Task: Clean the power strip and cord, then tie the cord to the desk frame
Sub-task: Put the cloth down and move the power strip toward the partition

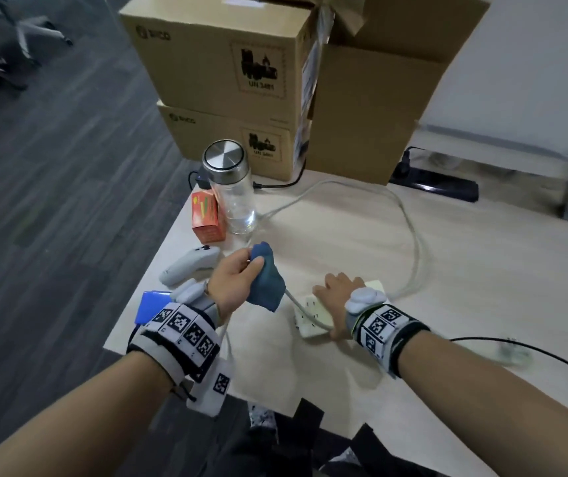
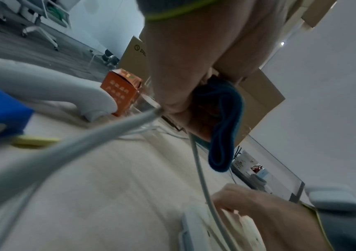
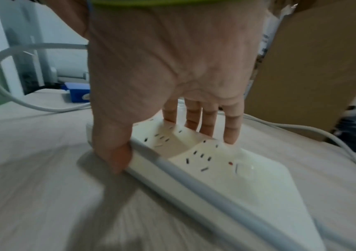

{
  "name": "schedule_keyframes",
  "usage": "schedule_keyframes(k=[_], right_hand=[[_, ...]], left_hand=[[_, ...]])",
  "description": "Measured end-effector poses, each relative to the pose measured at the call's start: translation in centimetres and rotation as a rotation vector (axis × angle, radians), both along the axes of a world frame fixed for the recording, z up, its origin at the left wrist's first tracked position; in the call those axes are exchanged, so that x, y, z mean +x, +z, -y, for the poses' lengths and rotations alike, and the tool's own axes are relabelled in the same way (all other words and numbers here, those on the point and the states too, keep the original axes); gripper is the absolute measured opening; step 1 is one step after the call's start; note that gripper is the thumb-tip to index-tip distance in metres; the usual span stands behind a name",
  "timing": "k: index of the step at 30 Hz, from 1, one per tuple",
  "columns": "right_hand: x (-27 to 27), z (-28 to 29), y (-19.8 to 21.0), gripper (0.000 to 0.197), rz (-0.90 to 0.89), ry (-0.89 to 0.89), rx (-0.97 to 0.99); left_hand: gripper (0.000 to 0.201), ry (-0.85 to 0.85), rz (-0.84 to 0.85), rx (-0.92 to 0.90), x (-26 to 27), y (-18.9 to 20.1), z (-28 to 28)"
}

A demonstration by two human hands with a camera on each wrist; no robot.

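An office: swivel chair bases (image 1: 17, 32) on grey carpet, stacked cardboard boxes (image 1: 227, 63) on a desk (image 1: 413, 270).

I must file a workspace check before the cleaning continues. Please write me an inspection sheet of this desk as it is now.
Surface: pale wood desk, its top in use.
Job's things: white power strip flat on the desk; grey cord looped across it; blue cloth wrapped round the cord.
Clutter: glass bottle, orange carton, grey controller, blue box.
Grips: left hand holds the cloth round the cord; right hand spans the power strip, fingers straight.
Cables: black cable at the right.
Surroundings: cardboard boxes, black power strip, white wall.
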State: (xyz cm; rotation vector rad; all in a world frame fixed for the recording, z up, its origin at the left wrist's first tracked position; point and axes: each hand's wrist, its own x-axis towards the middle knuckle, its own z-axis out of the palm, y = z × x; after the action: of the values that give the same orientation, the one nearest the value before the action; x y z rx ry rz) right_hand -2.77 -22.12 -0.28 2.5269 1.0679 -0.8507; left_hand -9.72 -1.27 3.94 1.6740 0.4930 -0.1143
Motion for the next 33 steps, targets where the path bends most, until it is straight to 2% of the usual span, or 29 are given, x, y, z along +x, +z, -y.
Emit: schedule_keyframes(k=[3,6,10,12,16,18,20,21,22,24,27,28,30,31,33], right_hand=[[0.3,4.1,0.9,0.086,-0.024,-0.108,-0.067],[0.3,8.6,1.6,0.093,-0.007,-0.210,-0.161],[-0.5,13.2,2.0,0.083,-0.007,-0.313,-0.290],[-0.6,14.5,1.7,0.073,0.008,-0.394,-0.274],[0.0,14.3,1.5,0.100,-0.184,-0.527,-0.224],[0.3,13.1,2.0,0.095,-0.187,-0.530,-0.194],[0.6,11.6,1.8,0.087,-0.132,-0.544,-0.046],[0.8,10.6,1.7,0.081,-0.109,-0.575,0.027],[1.1,9.7,1.6,0.075,-0.087,-0.599,0.077],[1.5,8.6,1.5,0.067,-0.069,-0.637,0.101],[1.5,6.9,1.1,0.064,-0.086,-0.677,0.068],[1.4,6.7,0.9,0.064,-0.094,-0.681,0.061],[1.3,6.5,0.7,0.062,-0.102,-0.702,0.043],[1.2,6.6,0.5,0.061,-0.104,-0.712,0.035],[1.0,7.0,0.4,0.058,-0.105,-0.716,0.015]], left_hand=[[0.018,-0.008,0.010,-0.098,1.5,0.1,1.1],[0.021,0.067,-0.001,-0.231,3.1,-0.5,1.9],[0.030,0.182,-0.024,-0.314,4.9,-1.4,2.6],[0.036,0.220,-0.076,-0.310,5.4,-1.9,2.4],[0.040,0.254,-0.210,-0.267,5.6,-3.5,0.9],[0.041,0.240,-0.253,-0.237,5.8,-4.0,0.0],[0.039,0.204,-0.263,-0.225,6.0,-4.3,-0.8],[0.037,0.189,-0.251,-0.187,6.2,-4.5,-1.3],[0.035,0.176,-0.223,-0.073,6.3,-4.9,-1.8],[0.032,0.120,-0.189,0.296,6.1,-5.9,-2.7],[0.049,-0.125,-0.282,0.748,5.2,-6.9,-4.1],[0.051,-0.220,-0.263,0.859,5.0,-6.9,-3.9],[0.043,-0.409,-0.145,0.942,5.0,-7.0,-3.4],[0.037,-0.520,-0.140,0.954,5.1,-7.1,-3.0],[0.028,-0.685,-0.238,0.987,5.1,-6.9,-2.4]])
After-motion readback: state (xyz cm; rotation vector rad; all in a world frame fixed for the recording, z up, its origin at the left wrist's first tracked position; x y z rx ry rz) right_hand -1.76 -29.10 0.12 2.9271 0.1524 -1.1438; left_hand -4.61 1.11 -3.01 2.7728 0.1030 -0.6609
